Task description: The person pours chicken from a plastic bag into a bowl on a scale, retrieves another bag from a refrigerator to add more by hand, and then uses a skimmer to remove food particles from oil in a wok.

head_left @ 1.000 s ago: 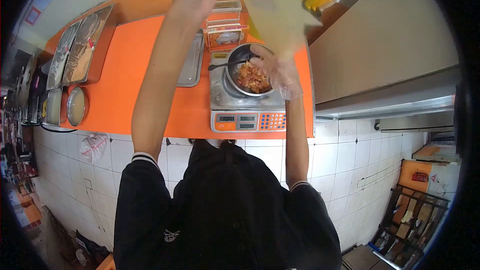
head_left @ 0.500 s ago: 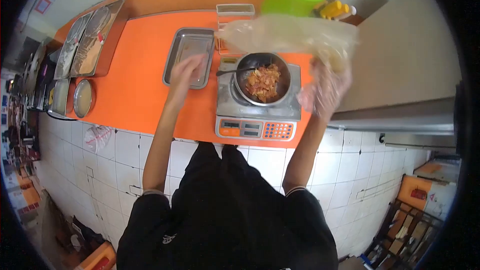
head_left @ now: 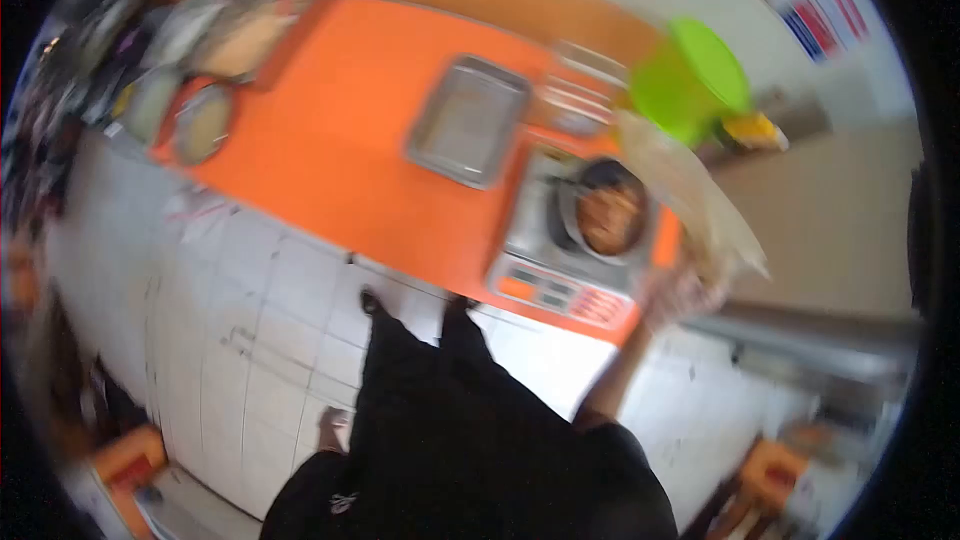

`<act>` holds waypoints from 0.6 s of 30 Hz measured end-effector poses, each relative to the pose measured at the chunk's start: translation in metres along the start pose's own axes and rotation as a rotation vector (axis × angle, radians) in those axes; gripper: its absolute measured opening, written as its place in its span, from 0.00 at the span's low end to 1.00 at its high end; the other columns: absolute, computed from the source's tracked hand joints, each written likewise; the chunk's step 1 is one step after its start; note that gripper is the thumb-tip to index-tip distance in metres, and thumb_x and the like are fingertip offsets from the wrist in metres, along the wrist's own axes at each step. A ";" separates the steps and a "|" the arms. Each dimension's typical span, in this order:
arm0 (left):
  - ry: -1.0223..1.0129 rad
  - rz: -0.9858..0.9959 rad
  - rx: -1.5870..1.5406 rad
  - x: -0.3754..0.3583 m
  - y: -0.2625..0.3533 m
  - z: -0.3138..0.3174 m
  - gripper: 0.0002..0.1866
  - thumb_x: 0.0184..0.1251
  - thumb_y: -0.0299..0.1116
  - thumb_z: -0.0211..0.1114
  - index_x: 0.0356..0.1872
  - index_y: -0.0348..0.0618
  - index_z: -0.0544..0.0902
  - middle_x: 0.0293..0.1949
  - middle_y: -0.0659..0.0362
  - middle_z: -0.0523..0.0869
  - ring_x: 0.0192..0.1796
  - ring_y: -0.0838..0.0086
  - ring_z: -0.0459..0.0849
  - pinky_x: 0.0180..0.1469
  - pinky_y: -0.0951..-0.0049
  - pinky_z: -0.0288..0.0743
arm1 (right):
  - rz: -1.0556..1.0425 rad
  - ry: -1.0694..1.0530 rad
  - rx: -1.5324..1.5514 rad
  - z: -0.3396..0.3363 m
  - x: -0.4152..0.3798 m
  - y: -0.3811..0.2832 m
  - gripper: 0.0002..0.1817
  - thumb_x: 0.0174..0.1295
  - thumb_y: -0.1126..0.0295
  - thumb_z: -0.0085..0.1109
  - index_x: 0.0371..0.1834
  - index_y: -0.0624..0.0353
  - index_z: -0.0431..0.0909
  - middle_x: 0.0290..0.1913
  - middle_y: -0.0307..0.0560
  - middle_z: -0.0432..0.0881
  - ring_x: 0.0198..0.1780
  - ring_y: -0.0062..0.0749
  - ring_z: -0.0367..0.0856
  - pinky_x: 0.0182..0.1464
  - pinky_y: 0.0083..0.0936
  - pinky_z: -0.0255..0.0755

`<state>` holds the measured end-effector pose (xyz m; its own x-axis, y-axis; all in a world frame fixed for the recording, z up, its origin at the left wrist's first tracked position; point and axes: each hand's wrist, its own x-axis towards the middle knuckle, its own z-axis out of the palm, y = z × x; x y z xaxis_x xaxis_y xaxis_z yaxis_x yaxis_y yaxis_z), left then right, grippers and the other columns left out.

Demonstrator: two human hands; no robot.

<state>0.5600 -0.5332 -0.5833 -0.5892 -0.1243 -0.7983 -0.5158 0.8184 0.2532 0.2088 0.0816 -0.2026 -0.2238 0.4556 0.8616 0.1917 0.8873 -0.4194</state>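
Observation:
The view is tilted and blurred. My right hand (head_left: 682, 292), in a thin clear glove, is shut on a clear plastic bag (head_left: 688, 198) that it holds up at the right end of the orange counter (head_left: 340, 145). Just left of the bag, a metal bowl (head_left: 608, 212) of reddish-brown food pieces sits on a steel weighing scale (head_left: 555, 278). My left hand does not show in this frame.
An empty steel tray (head_left: 468, 120) lies left of the scale. A green lidded container (head_left: 690, 75) stands behind the bowl. Large metal trays (head_left: 240, 20) and a round lidded pan (head_left: 200, 125) sit at the counter's far left. White tiles (head_left: 250, 290) cover the counter front.
The view has swung and tilted, blurring everything. My left hand has left the steel tray and dropped out of sight. My right hand still holds the bag, now lower by the scale's right corner.

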 end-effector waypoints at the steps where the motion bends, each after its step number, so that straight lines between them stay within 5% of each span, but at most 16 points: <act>1: -0.032 -0.032 -0.115 -0.021 -0.003 0.023 0.14 0.61 0.38 0.50 0.30 0.40 0.81 0.24 0.50 0.81 0.29 0.68 0.80 0.32 0.63 0.72 | 0.034 -0.032 0.035 0.000 -0.017 -0.009 0.19 0.51 0.68 0.64 0.45 0.64 0.73 0.45 0.49 0.77 0.44 0.34 0.75 0.48 0.31 0.69; 4: -0.072 -0.070 -0.368 -0.049 0.007 0.080 0.13 0.60 0.38 0.51 0.31 0.41 0.81 0.24 0.51 0.81 0.29 0.68 0.81 0.31 0.64 0.72 | 0.313 -0.348 0.379 0.000 -0.068 -0.081 0.21 0.54 0.66 0.61 0.49 0.65 0.70 0.49 0.51 0.74 0.50 0.39 0.73 0.53 0.36 0.66; 5: -0.066 -0.074 -0.438 -0.046 0.010 0.088 0.13 0.60 0.38 0.52 0.31 0.41 0.81 0.24 0.51 0.82 0.28 0.68 0.81 0.31 0.64 0.73 | 0.194 -0.481 0.513 -0.018 -0.063 -0.165 0.22 0.55 0.64 0.60 0.50 0.65 0.70 0.51 0.52 0.73 0.53 0.41 0.71 0.55 0.39 0.64; 7: -0.038 -0.077 -0.536 -0.042 0.003 0.094 0.13 0.59 0.38 0.53 0.32 0.41 0.81 0.24 0.51 0.82 0.28 0.68 0.81 0.30 0.65 0.73 | -0.122 -0.640 0.344 -0.001 -0.162 -0.170 0.21 0.57 0.65 0.57 0.51 0.63 0.69 0.53 0.54 0.70 0.56 0.45 0.67 0.58 0.41 0.60; 10: 0.051 -0.072 -0.630 -0.016 -0.045 0.087 0.12 0.58 0.39 0.54 0.34 0.42 0.80 0.24 0.52 0.82 0.27 0.68 0.82 0.29 0.65 0.74 | -0.369 -1.154 0.741 0.018 -0.236 -0.289 0.20 0.56 0.68 0.55 0.52 0.59 0.67 0.54 0.55 0.67 0.57 0.52 0.63 0.60 0.45 0.55; 12: 0.201 -0.044 -0.597 0.015 -0.098 0.088 0.13 0.57 0.39 0.55 0.35 0.43 0.80 0.24 0.52 0.83 0.26 0.68 0.82 0.28 0.66 0.74 | -0.496 -1.037 0.907 0.045 -0.337 -0.338 0.17 0.54 0.66 0.54 0.48 0.57 0.70 0.46 0.53 0.72 0.51 0.47 0.69 0.55 0.39 0.62; 14: 0.511 -0.013 -0.511 0.056 -0.165 0.086 0.13 0.57 0.39 0.56 0.36 0.43 0.80 0.24 0.52 0.83 0.26 0.68 0.82 0.27 0.67 0.75 | -0.949 -1.517 0.352 -0.006 -0.327 -0.445 0.15 0.54 0.66 0.53 0.44 0.58 0.73 0.45 0.55 0.75 0.49 0.47 0.73 0.51 0.34 0.67; 15: 0.734 -0.002 -0.527 0.076 -0.196 0.079 0.13 0.56 0.39 0.56 0.36 0.43 0.80 0.24 0.52 0.83 0.25 0.68 0.83 0.27 0.67 0.75 | -1.005 -1.596 0.328 -0.005 -0.354 -0.470 0.15 0.54 0.66 0.53 0.44 0.59 0.73 0.44 0.56 0.75 0.48 0.47 0.73 0.51 0.34 0.67; 16: 0.835 -0.200 -1.338 0.036 -0.185 0.015 0.13 0.57 0.37 0.54 0.37 0.41 0.80 0.24 0.52 0.83 0.24 0.73 0.81 0.23 0.72 0.73 | -0.959 -1.631 0.410 -0.004 -0.380 -0.488 0.14 0.54 0.66 0.52 0.43 0.59 0.73 0.43 0.56 0.75 0.48 0.47 0.73 0.50 0.34 0.67; 18: 0.921 -0.265 -1.562 -0.014 -0.204 -0.072 0.13 0.59 0.34 0.51 0.40 0.41 0.78 0.28 0.58 0.82 0.28 0.77 0.80 0.26 0.79 0.71 | -0.876 -1.696 0.528 0.002 -0.428 -0.523 0.14 0.54 0.66 0.52 0.42 0.60 0.74 0.42 0.57 0.76 0.47 0.47 0.74 0.49 0.34 0.68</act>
<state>0.6287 -0.7384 -0.5846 -0.2416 -0.8226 -0.5148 -0.3639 -0.4150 0.8339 0.2024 -0.5771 -0.3522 -0.6650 -0.7353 -0.1307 -0.6391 0.6508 -0.4099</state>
